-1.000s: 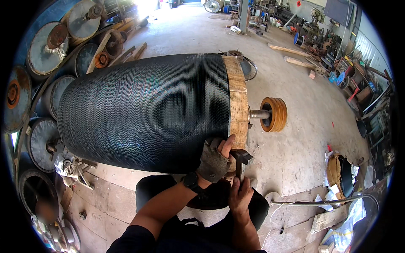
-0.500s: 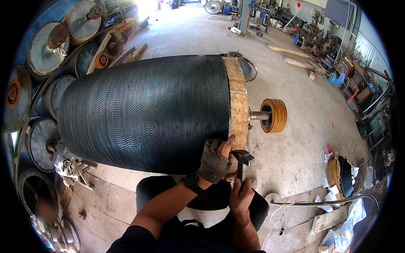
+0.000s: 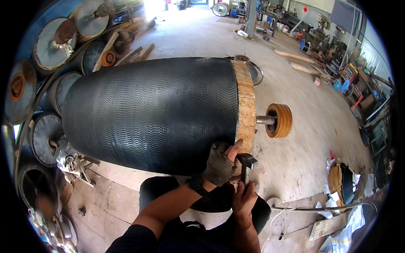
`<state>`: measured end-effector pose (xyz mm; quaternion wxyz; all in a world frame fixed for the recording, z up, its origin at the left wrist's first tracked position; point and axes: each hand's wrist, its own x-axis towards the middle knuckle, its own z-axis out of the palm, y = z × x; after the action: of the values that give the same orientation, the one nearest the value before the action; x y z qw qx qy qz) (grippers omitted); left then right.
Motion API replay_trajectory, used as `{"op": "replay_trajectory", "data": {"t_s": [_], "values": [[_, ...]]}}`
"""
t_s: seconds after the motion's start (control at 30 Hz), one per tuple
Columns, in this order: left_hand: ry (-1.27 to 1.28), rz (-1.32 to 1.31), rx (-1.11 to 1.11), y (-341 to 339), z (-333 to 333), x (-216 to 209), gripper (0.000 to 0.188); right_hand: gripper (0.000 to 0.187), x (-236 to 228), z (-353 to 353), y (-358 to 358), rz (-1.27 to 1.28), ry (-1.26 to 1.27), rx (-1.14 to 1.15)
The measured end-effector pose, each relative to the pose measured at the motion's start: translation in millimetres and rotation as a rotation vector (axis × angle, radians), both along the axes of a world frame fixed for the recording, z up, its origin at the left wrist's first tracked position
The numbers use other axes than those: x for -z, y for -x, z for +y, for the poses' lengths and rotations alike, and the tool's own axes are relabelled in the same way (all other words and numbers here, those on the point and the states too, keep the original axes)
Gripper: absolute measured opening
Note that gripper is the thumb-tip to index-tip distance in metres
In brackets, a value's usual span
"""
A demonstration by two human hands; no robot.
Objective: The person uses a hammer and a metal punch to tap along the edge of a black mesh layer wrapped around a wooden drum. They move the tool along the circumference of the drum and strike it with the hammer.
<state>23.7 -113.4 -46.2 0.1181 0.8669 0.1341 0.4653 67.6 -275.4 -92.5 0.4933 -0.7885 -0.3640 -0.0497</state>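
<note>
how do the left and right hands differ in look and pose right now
The left hand wears a grey glove with bare fingertips, while the right hand looks ungloved. The left wrist has a dark watch; none shows on the right wrist. The left hand lies at the dark ribbed roller's wooden end, while the right hand, nearer the body, grips a hammer. Both are near the same roller end.
</note>
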Motion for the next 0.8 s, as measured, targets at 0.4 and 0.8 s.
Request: {"op": "replay_trajectory", "data": {"t_s": [0.4,0.8], "values": [[0.011,-0.014,-0.008,-2.0,-0.1,0.7,0.067,0.023,-17.4,-7.6,-2.7,-0.033,0.191,0.045],[0.076,0.022,-0.030,-1.1,-4.0,-0.7,0.067,0.024,-31.5,-10.6,-14.2,-0.084,0.347,0.017]]}}
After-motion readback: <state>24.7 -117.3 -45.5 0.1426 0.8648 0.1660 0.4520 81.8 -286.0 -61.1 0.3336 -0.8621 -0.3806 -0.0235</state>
